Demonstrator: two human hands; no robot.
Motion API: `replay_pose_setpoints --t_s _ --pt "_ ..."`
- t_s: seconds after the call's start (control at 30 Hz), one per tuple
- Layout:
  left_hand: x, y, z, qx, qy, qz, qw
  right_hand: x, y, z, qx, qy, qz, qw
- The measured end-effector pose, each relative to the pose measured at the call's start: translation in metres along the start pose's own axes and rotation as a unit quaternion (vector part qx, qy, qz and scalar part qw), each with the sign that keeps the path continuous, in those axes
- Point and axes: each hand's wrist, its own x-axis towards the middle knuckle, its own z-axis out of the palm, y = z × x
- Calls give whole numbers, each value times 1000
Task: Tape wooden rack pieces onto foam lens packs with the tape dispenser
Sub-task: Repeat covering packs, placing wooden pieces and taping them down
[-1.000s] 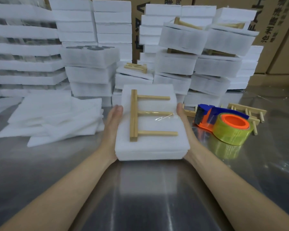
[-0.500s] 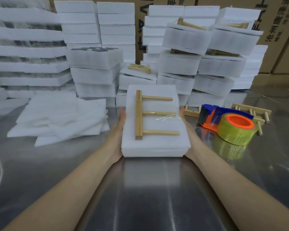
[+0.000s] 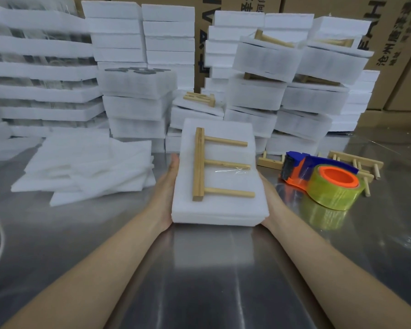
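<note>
A white foam lens pack (image 3: 218, 207) is held between my two hands just above the steel table. A wooden rack piece (image 3: 201, 165) with three pegs lies on top of it, and a strip of clear tape crosses the middle peg. My left hand (image 3: 165, 188) presses flat against the pack's left side. On the pack's right side is my right hand (image 3: 269, 200), mostly hidden behind the foam. The tape dispenser (image 3: 318, 176), blue and orange with a yellowish roll, lies on the table to the right, untouched.
Loose wooden rack pieces (image 3: 356, 162) lie behind the dispenser. Thin foam sheets (image 3: 86, 167) are piled at the left. Tall stacks of foam packs (image 3: 254, 96) fill the back of the table, with cardboard boxes (image 3: 394, 43) behind. The steel table (image 3: 211, 281) is reflective.
Both hands have moved the foam pack with its rack piece a little forward, away from me. The dispenser has stayed put.
</note>
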Motion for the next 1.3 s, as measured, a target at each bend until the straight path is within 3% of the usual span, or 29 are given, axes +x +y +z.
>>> replay_pose_setpoints --t_s 0.13,0.27,0.57,0.67,0.77,0.87,1.3 --pt "-2 1 1 -6 -3 12 1000 -4 -3 3 71 -19 16 997" --pt "-2 2 -1 -6 5 -9 1000 -2 -7 5 -10 25 -26 999" --pt "3 -2 -4 -35 22 -28 999 5 -3 -2 65 10 10 998" --pt "2 -2 -7 -61 49 -44 996 -1 -3 6 145 -80 53 985" --pt "1 2 -7 -87 -5 -73 994 -6 -7 7 138 -140 55 979" --pt "0 5 -3 -74 -26 -70 994 -11 -10 7 143 -152 61 976" --pt "8 -1 -10 -73 63 -83 992 0 -2 8 168 -111 70 977"
